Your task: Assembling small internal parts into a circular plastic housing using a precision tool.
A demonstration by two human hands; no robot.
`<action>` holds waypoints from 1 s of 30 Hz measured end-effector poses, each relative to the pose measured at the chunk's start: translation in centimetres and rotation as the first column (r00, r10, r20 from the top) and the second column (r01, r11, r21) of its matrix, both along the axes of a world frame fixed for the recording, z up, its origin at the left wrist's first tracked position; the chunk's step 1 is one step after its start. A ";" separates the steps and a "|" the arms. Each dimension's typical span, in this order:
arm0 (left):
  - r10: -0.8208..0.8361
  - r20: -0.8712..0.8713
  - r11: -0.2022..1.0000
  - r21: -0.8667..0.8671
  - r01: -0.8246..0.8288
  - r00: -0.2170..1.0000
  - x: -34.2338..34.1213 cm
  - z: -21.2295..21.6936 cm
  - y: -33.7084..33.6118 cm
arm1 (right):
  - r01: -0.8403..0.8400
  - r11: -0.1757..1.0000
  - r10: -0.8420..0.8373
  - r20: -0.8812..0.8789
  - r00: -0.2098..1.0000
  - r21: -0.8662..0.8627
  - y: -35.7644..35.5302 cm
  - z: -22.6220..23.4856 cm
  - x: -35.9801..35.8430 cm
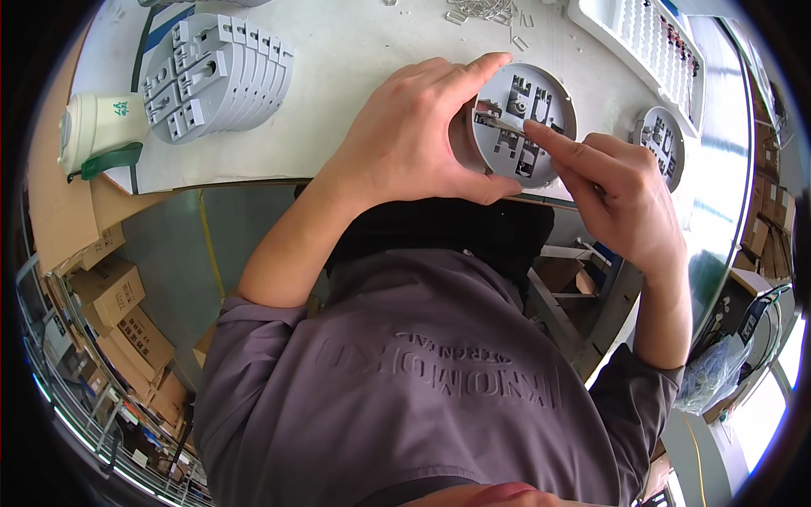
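Round grey housing, hand-held at the table's front edge; small parts liable to slip

Principal item: one round grey housing (495,154), shallow, its moulded inner face turned up. Located near the front edge of the table (338,63); whether it rests there or is lifted slightly cannot be told.

Left hand (412,131): grip spread in a wide C, fingers at the far rim, thumb at the near rim, housing held between. Judged risk: the hold bears mainly on the rim, so a sideways push could turn or tip the housing.

Right hand (621,182): index finger extended onto a slim metal strip (509,127) inside the housing, other fingers curled. Whether the grip pinches anything beneath is hidden.

Fitted or loose, not determinable: one small dark-reddish part (487,109), beside the strip's left end. Judged risk: pressure off-centre could skew the strip, spring it out, or shift this part; the fingertip also masks the contact point.

Surroundings: loose metal pieces (486,9), scattered toward the far side; white tray (589,19), far right; second grey housing (659,139), right, beyond the right hand; stack of grey housings (211,76), left; cream container (110,122), beside the stack. Judged risk: anything springing free could drop over the near edge.
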State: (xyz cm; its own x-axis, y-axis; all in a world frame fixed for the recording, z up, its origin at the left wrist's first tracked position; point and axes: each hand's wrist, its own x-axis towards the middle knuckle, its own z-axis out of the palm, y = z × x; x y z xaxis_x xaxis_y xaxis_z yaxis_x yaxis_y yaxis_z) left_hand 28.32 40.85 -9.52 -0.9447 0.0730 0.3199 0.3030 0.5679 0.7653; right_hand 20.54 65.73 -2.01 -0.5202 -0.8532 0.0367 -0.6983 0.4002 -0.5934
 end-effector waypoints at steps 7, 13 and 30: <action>-0.007 0.014 0.999 -0.039 0.007 1.000 -0.1 -0.1 -0.1 | 0.012 0.905 0.212 -0.474 0.855 0.426 -4.1 4.4 1.4; -0.026 0.058 0.997 -0.070 0.030 0.998 0.0 0.4 -0.3 | 0.032 0.889 0.193 -0.437 0.879 0.457 -3.8 6.0 0.8; -0.049 0.020 0.998 0.029 0.048 0.999 -0.3 -0.4 -0.3 | 0.165 0.851 0.102 -0.466 0.879 0.499 -3.4 4.9 2.4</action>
State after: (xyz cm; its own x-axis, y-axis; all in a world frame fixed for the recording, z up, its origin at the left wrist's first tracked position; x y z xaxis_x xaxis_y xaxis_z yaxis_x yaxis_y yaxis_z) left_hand 28.01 40.55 -9.87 -0.9467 0.1102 0.3028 0.3136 0.5310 0.7872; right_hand 22.91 62.34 2.89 -0.5821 -0.7980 -0.1564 -0.8130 0.5751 0.0912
